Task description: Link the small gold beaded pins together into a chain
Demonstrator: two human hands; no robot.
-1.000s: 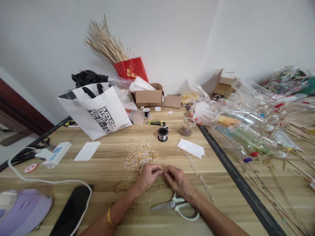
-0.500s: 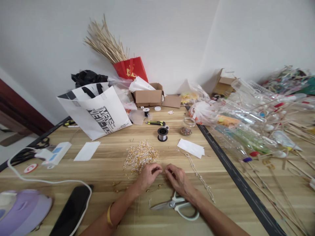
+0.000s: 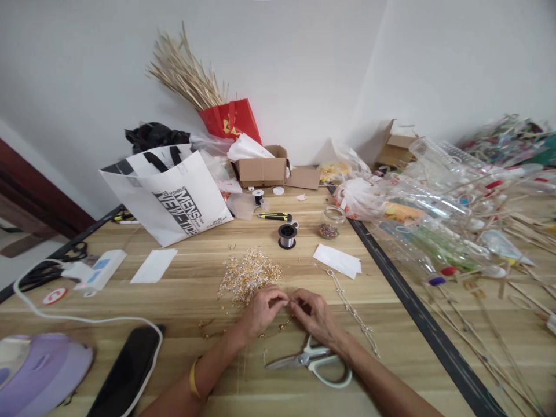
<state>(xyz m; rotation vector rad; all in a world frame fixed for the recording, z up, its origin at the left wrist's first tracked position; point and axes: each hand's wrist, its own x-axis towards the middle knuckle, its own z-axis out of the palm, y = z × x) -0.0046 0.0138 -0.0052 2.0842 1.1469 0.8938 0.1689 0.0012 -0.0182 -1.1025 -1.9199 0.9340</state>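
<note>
My left hand [image 3: 266,307] and my right hand [image 3: 311,313] meet fingertip to fingertip, each in a pinch. What they pinch is too small to make out. Just beyond my left hand lies a loose heap of gold and clear beads [image 3: 249,273]. A thin strand with gold beads [image 3: 262,335] runs on the table under my left forearm. Scissors [image 3: 310,360] with pale handles lie below my right hand, partly under the forearm. To the right of that hand a beaded chain [image 3: 347,304] is stretched out on the wood.
Farther back stand a wire spool [image 3: 287,236], a yellow-black cutter knife [image 3: 274,216] and a glass jar of beads [image 3: 330,223]. White paper [image 3: 337,261] lies at right. A phone [image 3: 125,370] and power strip [image 3: 103,272] are at left; plastic bottles [image 3: 417,249] crowd the right side.
My hands have come closer together, so the fingertips now touch. Both stay at nearly the same place, and the things on the table look unmoved.
</note>
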